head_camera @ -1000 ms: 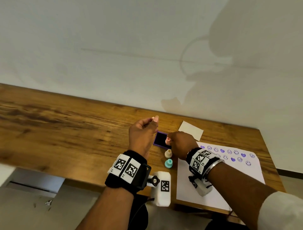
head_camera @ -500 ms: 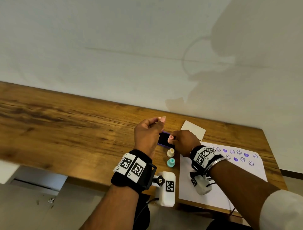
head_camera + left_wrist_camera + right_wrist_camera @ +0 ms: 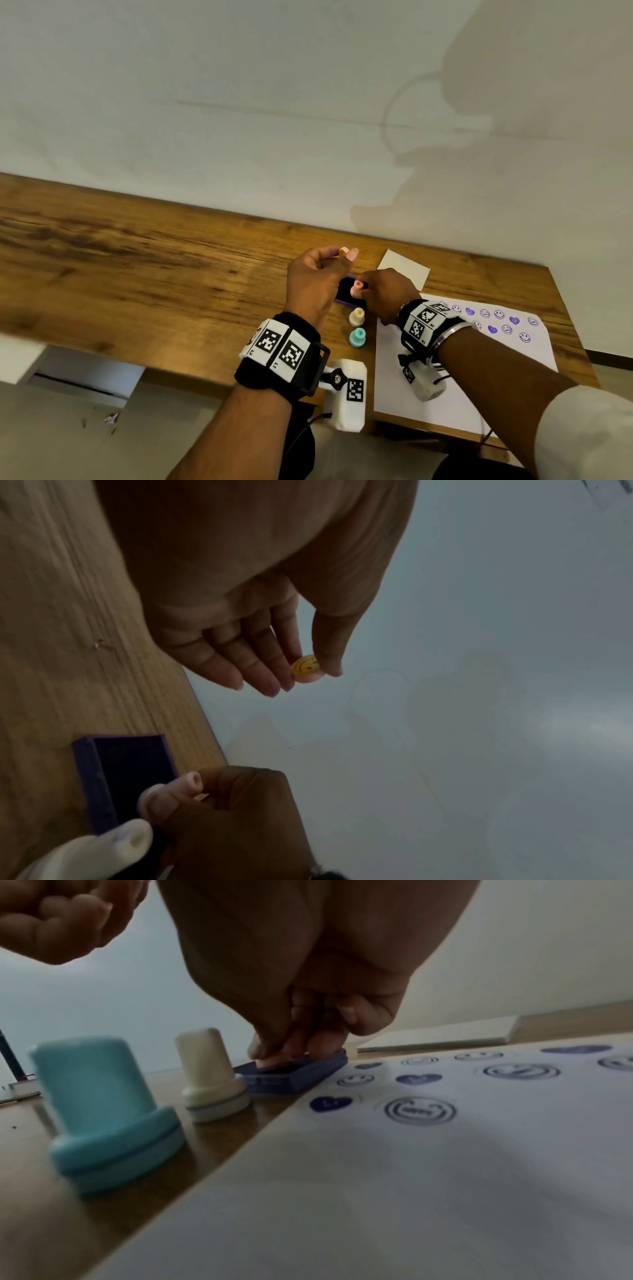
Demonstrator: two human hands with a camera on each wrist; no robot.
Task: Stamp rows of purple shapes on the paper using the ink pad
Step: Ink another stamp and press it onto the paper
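Nearest the table's front edge, one sheet of white paper (image 3: pixel 455 387) lies flat on the wooden table (image 3: pixel 137 274), under the right forearm. Its far half carries purple prints in rows: smiley faces and hearts (image 3: pixel 418 1079); several are hidden behind the right wrist, so a full count cannot be given.

Just left of the paper stand two idle stamps, upright and apart from each other: one teal stamp (image 3: pixel 357 336) nearer, one cream stamp (image 3: pixel 356 316) beyond it.

Beyond the cream stamp sits one purple ink pad (image 3: pixel 126 780), lid off, dark inked surface exposed, close beside the paper's far left corner. The right hand (image 3: pixel 388 294) is over it, fingers curled round one pink stamp (image 3: pixel 357 287), whose base is set down on the pad's surface.

The left hand (image 3: pixel 313 284) is raised above the table, just left of the pad. Its thumb and forefinger pinch one small round cap (image 3: pixel 306 666), pink with a yellow smiley face on it; the other fingers are extended and relaxed, holding nothing.

Farthest, near the wall (image 3: pixel 274 102), one flat white card-like piece (image 3: pixel 404 269) lies on the table behind the pad.
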